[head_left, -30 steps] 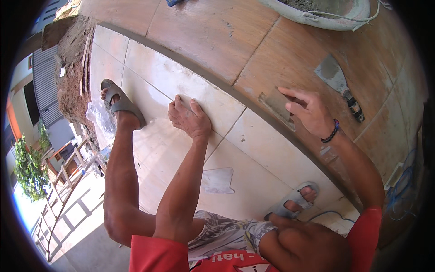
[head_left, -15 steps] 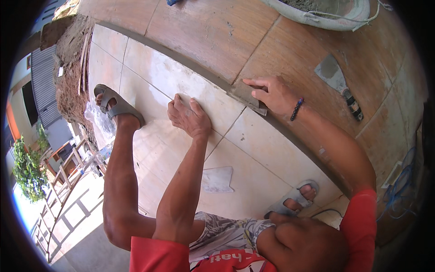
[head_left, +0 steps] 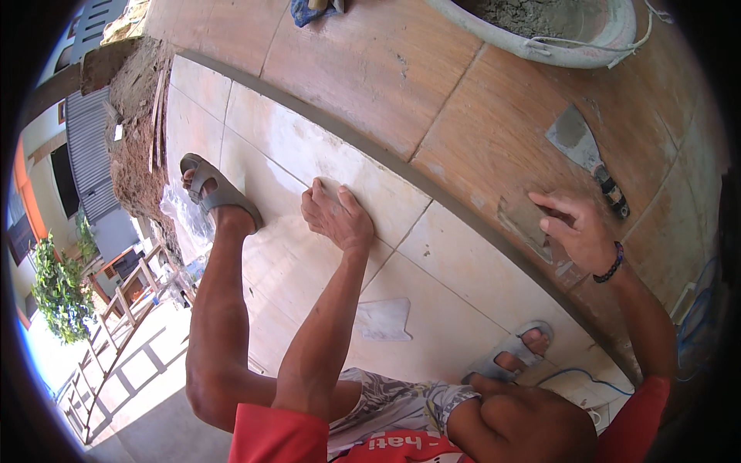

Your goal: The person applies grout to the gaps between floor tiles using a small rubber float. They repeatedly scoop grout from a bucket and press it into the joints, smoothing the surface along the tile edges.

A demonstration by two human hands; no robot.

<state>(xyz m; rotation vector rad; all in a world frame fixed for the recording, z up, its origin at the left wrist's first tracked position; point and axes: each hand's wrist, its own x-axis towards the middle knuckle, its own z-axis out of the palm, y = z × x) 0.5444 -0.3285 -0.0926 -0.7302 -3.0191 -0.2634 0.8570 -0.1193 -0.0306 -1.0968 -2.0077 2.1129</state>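
My right hand (head_left: pixel 575 228) grips a thin, flat, cement-smeared rectangular piece (head_left: pixel 523 225) between thumb and fingers. It lies low over the wood-look floor tiles, right of the grey mortar-coated step edge (head_left: pixel 401 166); whether it touches the floor I cannot tell. My left hand (head_left: pixel 338 217) leans on the pale step tiles (head_left: pixel 455 243), holding nothing, its fingers bent and the thumb apart. A putty knife (head_left: pixel 588 158) with a grey-coated blade and dark handle lies on the floor beyond my right hand.
A white basin (head_left: pixel 540 52) of wet mortar stands at the far right. Near the far edge lies a blue item (head_left: pixel 309 11). A pale tile offcut (head_left: pixel 384 319) rests on the step between my feet. Blue cord (head_left: pixel 687 332) trails at right; bare soil (head_left: pixel 135 147) borders the left.
My right hand has moved right, taking the flat piece off the step edge and over the floor tiles. My left hand stays on the same tile while the view has shifted slightly.
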